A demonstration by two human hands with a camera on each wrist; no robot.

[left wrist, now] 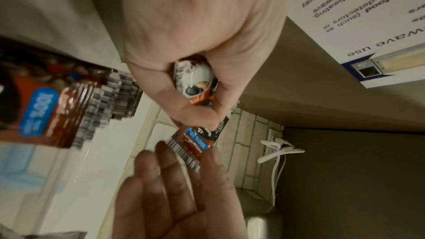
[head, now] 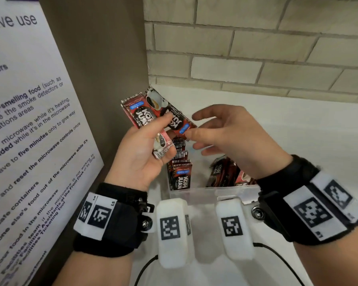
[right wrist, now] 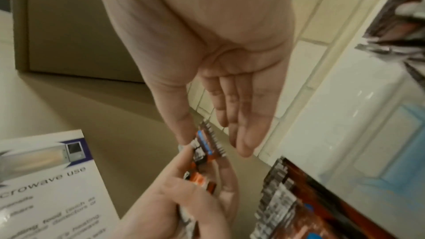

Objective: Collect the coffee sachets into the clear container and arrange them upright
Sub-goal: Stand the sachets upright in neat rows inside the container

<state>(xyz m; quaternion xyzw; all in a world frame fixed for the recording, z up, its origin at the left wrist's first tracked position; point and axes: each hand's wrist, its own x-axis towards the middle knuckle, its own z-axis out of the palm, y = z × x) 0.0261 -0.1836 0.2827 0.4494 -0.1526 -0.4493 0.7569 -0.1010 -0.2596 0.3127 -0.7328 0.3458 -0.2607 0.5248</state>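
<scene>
My left hand [head: 153,137] grips two or three red-and-black coffee sachets [head: 141,112], fanned out above the clear container [head: 215,193]. The thumb of my right hand [head: 207,129] touches the blue-labelled end of one of them [head: 180,124], while its fingers stay straight and spread. The left wrist view shows the held sachets [left wrist: 193,77] inside the curled left hand [left wrist: 195,97], with the right hand [left wrist: 179,179] just below. Inside the container, a row of sachets [head: 180,174] stands upright at the left and a few more [head: 225,172] lean at the right.
A white poster on microwave use [head: 29,120] hangs on a brown panel [head: 101,58] close on my left. A pale brick wall [head: 256,48] backs the white counter [head: 298,131]. A white cable [left wrist: 276,152] hangs by the wall.
</scene>
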